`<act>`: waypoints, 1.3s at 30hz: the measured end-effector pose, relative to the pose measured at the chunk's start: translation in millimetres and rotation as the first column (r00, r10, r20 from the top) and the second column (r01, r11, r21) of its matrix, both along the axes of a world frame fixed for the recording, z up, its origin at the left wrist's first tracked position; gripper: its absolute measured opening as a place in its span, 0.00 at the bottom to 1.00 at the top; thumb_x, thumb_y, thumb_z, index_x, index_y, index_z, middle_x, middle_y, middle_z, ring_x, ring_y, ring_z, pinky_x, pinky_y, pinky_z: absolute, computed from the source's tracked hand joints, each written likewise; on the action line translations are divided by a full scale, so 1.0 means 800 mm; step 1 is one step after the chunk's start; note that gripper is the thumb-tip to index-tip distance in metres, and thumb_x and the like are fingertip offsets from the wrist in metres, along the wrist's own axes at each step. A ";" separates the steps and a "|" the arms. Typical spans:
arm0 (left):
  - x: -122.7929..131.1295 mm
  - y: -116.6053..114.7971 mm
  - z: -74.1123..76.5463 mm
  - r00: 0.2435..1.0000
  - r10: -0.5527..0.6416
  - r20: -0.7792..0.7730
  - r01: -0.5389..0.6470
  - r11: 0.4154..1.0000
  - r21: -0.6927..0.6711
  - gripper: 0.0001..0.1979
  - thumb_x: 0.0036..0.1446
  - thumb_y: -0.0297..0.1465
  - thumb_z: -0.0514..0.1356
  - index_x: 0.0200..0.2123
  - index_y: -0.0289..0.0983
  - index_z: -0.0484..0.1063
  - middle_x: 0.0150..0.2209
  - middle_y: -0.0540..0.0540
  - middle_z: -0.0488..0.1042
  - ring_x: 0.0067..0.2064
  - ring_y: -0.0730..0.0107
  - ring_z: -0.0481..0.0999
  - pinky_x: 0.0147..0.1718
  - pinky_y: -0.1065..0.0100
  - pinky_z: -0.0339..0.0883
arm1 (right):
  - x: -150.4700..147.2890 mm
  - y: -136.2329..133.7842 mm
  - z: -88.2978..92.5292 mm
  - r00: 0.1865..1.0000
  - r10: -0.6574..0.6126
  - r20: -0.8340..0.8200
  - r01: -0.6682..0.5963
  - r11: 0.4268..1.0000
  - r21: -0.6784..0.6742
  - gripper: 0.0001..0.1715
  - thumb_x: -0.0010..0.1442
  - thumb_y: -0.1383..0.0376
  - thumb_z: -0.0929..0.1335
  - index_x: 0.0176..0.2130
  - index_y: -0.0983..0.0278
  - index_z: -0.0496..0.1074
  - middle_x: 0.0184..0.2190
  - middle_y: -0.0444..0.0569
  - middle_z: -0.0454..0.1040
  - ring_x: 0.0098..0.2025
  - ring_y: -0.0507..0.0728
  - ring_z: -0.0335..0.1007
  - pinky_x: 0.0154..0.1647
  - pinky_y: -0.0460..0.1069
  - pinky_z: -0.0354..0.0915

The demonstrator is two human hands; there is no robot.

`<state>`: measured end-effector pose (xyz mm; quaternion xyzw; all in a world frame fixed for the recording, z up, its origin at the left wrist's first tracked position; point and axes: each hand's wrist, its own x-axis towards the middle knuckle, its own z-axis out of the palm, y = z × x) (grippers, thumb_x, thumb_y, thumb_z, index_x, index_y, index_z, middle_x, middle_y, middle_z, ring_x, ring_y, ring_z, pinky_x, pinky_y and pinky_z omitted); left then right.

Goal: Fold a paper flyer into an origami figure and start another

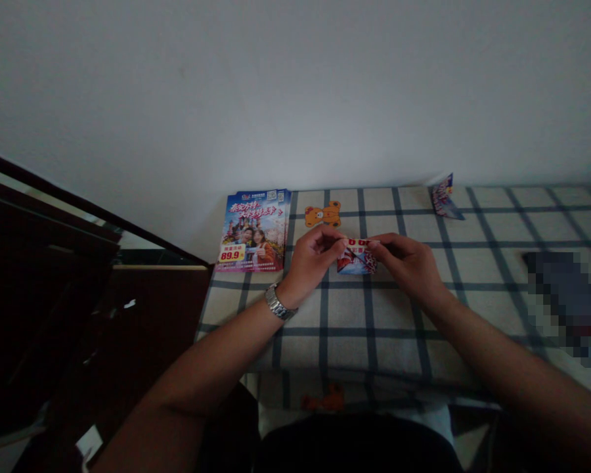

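1. Pale wall [295, 85] is filling the upper part of the frame, and a checked tablecloth [305, 315] is stretching across the middle and right.
2. Left hand [312, 259] and right hand [414, 266] are meeting at the centre, thumbs and fingers of both pinching one small piece of printed paper.
3. At the right edge, a dark blocked-out object [571, 282] is lying on the cloth; I am not managing to tell what it is.
4. Left of centre, a stack of flyers [253, 226] is lying face up, just beyond the left hand.
5. Between the fingertips, the folded flyer [357, 263] is hanging toward the viewer from its far edge, left fingers gripping one upper corner, right fingers the other. Its longer side is apparently running left to right; neither hand is being clearly nearer.
6. Upper right of centre, a creased paper [443, 198] is standing partly upright near the wall. No containers are showing.
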<state>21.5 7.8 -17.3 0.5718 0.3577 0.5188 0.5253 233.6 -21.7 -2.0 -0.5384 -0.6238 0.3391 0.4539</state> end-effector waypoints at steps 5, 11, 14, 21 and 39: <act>-0.001 0.001 0.001 1.000 -0.011 0.000 0.011 1.000 0.004 0.12 0.61 0.40 0.72 0.39 0.38 0.77 0.38 0.48 0.79 0.39 0.72 0.76 0.40 0.71 0.71 | 0.001 0.001 -0.004 1.000 0.008 -0.028 -0.008 1.000 0.013 0.18 0.66 0.49 0.73 0.41 0.59 0.85 0.36 0.49 0.86 0.36 0.59 0.82 0.37 0.52 0.77; -0.003 0.003 -0.001 0.999 -0.043 0.000 0.043 0.998 -0.040 0.15 0.59 0.41 0.73 0.40 0.38 0.78 0.39 0.48 0.79 0.39 0.72 0.77 0.41 0.70 0.71 | 0.000 0.000 -0.001 1.000 0.016 0.002 -0.016 1.000 0.000 0.18 0.67 0.49 0.73 0.41 0.59 0.85 0.36 0.49 0.86 0.36 0.59 0.82 0.37 0.52 0.77; -0.003 0.004 -0.003 0.999 -0.049 0.020 0.050 0.997 -0.059 0.15 0.60 0.42 0.73 0.40 0.38 0.79 0.40 0.47 0.80 0.39 0.72 0.77 0.41 0.70 0.71 | 0.000 -0.001 0.000 1.000 0.008 0.002 -0.008 1.000 -0.008 0.18 0.67 0.49 0.73 0.42 0.59 0.85 0.37 0.49 0.86 0.37 0.60 0.83 0.38 0.52 0.78; -0.002 0.005 -0.006 0.992 -0.064 0.107 0.081 0.983 -0.164 0.16 0.57 0.43 0.74 0.37 0.37 0.79 0.36 0.47 0.80 0.37 0.72 0.77 0.42 0.69 0.72 | 0.004 0.000 -0.005 1.000 0.001 0.008 -0.001 1.000 0.011 0.20 0.67 0.48 0.73 0.44 0.59 0.85 0.38 0.50 0.86 0.38 0.61 0.83 0.39 0.53 0.78; -0.013 0.009 0.005 0.939 -0.172 -0.299 0.203 0.976 0.075 0.12 0.65 0.41 0.68 0.44 0.39 0.81 0.42 0.44 0.83 0.41 0.66 0.81 0.42 0.67 0.74 | 0.007 0.002 -0.004 0.989 0.068 0.131 -0.067 0.998 -0.015 0.21 0.68 0.47 0.70 0.42 0.61 0.83 0.32 0.48 0.83 0.30 0.57 0.77 0.29 0.50 0.69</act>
